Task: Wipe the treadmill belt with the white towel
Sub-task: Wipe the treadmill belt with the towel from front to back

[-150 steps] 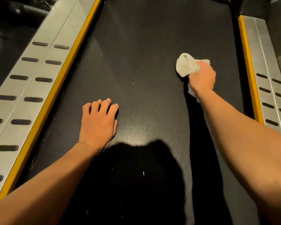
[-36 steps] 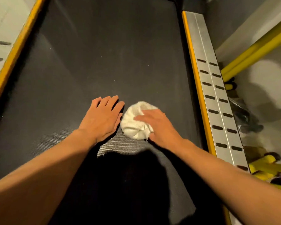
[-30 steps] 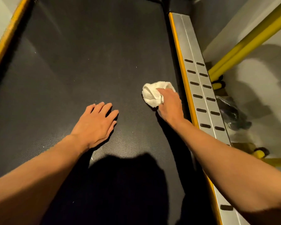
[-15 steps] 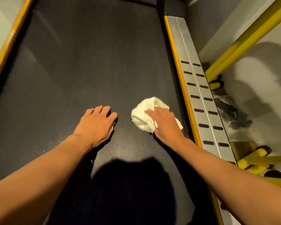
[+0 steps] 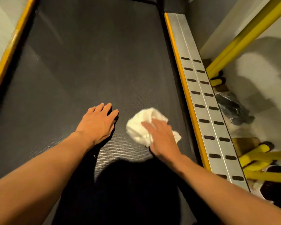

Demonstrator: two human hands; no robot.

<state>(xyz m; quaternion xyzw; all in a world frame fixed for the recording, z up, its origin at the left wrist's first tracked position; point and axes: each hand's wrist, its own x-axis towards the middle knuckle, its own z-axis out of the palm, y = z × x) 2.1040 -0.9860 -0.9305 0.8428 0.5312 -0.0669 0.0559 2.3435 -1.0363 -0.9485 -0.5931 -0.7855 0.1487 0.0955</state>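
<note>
Beside the right side rail (image 5: 206,111), on the near part of the treadmill belt (image 5: 91,59), I see the white towel (image 5: 139,125) bunched into a wad and lying on the belt surface. Right hand (image 5: 162,137) is pressed flat on top of the towel, fingers (image 5: 148,125) extended and close together, pinning the cloth down rather than gripping it. Left hand (image 5: 96,124) is planted on the belt on the side of the towel away from the rail, near it but not touching, fingers slightly spread, holding nothing; reads as a brace.

Step in hand, my read: mid-wipe, a stroke running on the strip of belt near the rail. Right hand looks slightly blurred, so I judge it is in motion.

A few pale specks show on the belt beyond both hands, farther up alongside the rail. Next move, as I judge it: keep palm pressure on the wad and push it up the belt along the rail, then work across away from the rail. Risk: wad rolling out from under the palm.
</note>
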